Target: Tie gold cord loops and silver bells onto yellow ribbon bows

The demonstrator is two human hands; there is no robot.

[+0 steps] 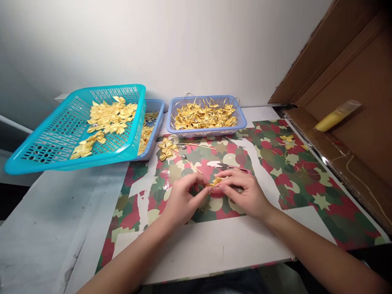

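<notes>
Between my two hands, low over the patterned sheet, is a small yellow bow (pixel 215 182). My left hand (pixel 186 197) pinches its left side between thumb and forefinger. The fingers of my right hand (pixel 243 190) close on its right side. Just beyond my right hand lies a pair of snips (pixel 232 168) with dark blades and pink handles. Several yellow bows (pixel 167 149) sit together on the sheet to the upper left, with gold ties (pixel 196 144) and small silver bells (pixel 183 157) beside them.
A turquoise basket (pixel 63 164) of yellow bows overlaps a blue basket (pixel 157 130) at the left. Another blue basket (pixel 208 132) holds bows with gold ties at the back. Cardboard (pixel 352 77) bearing a yellow-filled tube (pixel 337 116) stands right. One bow (pixel 287 138) lies at the right.
</notes>
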